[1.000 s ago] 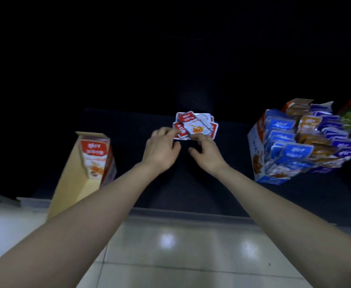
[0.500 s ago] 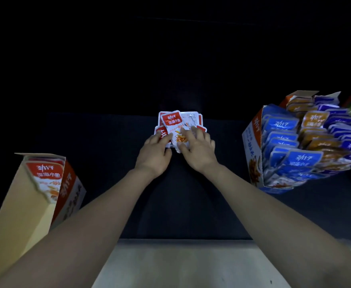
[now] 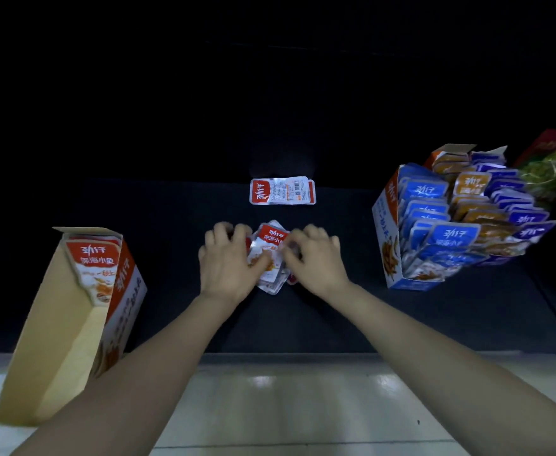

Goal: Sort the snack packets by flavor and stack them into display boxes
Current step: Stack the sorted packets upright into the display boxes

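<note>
Red snack packets (image 3: 271,255) are sitting on the dark table (image 3: 171,311), bunched between the left hand (image 3: 229,263) and right hand (image 3: 316,260) — both curling round the bundle. Gathering seems to be under way; next they are likely needing carrying left to the red display box (image 3: 56,340), across open tabletop — one stray packet (image 3: 282,191) is lying beyond.

Left hand (image 3: 229,261) and right hand (image 3: 314,258) grip the red packets (image 3: 270,255) from both sides and cover their side edges, so the count in the bundle can't be told. Fingertips (image 3: 220,229) of both hands are motion-blurred. Lone packet (image 3: 282,191), farther off: print and barcode too small to read. Left box (image 3: 72,324): near right corner hidden behind left forearm (image 3: 145,366). Right box (image 3: 388,232): packets overlap, lower rows mostly covered. Red-and-green bag (image 3: 553,166) cut by the right edge. Left forearm and right forearm (image 3: 418,350) cut off at the bottom edge. Far half of the scene is black, nothing discernible.
</note>
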